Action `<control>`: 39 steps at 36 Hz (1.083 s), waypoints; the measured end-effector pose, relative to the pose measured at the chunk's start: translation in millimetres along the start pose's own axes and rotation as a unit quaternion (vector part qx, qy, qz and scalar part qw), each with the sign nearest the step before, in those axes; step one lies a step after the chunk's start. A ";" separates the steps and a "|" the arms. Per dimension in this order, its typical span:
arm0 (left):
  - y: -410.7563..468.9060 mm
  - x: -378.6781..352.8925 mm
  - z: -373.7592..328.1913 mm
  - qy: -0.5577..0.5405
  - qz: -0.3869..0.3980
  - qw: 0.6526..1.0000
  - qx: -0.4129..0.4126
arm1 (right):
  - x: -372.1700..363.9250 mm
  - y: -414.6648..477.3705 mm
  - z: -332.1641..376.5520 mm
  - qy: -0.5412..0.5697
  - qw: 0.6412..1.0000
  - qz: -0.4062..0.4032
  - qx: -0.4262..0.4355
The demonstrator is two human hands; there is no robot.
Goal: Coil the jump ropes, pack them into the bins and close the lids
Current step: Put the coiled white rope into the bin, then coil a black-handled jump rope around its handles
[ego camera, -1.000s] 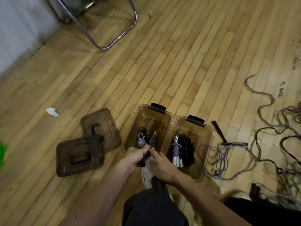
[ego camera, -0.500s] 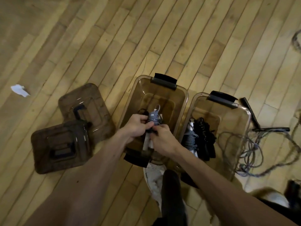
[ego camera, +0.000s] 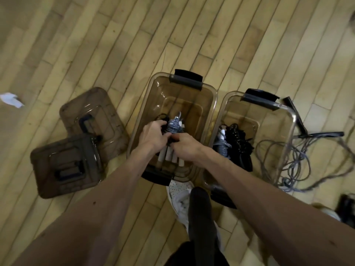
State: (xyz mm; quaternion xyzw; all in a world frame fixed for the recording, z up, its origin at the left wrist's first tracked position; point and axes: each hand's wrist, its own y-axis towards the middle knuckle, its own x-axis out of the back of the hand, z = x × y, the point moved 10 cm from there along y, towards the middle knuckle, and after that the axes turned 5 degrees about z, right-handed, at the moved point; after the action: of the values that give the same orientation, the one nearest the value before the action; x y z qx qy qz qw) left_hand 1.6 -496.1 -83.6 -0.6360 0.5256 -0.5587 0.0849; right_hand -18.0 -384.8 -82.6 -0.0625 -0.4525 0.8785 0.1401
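In the left bin [ego camera: 139,120], the left hand [ego camera: 153,135] and right hand [ego camera: 185,145] both curl their fingers round a coiled grey jump rope [ego camera: 174,125], its pale handles pointing near, while the right bin [ego camera: 293,120] holds more coiled ropes [ego camera: 238,143] and two lids [ego camera: 65,167] lie left

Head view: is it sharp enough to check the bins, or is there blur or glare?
Head view, centre: fairly sharp, grey rope reads clearly. Head view, edges: soft, floorboards bow. Head view, right bin: black rope is a dark mass in dim light; small glare on its far rim.
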 end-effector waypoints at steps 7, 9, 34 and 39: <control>-52.7 28.6 -72.6 0.043 0.029 0.997 -0.056 | 50.4 -75.3 5.9 0.042 0.999 -0.031 -0.007; -79.8 30.7 -130.7 0.031 0.055 0.989 -0.134 | 85.6 -116.4 4.3 0.011 0.999 -0.048 -0.015; -186.2 -371.0 -322.7 0.153 0.254 0.927 -0.230 | 189.9 -329.5 -435.5 0.338 0.870 -0.308 -0.183; -138.1 -407.4 -318.0 0.171 0.188 0.944 -0.212 | 219.5 -278.2 -453.7 0.253 0.892 -0.330 -0.177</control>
State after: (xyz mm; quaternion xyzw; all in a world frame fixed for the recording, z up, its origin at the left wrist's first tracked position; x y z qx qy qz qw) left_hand -101.5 27.1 -125.8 -0.4236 0.7485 -0.5087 -0.0400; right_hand -67.2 187.7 -117.2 -0.1533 -0.5444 0.6412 0.5187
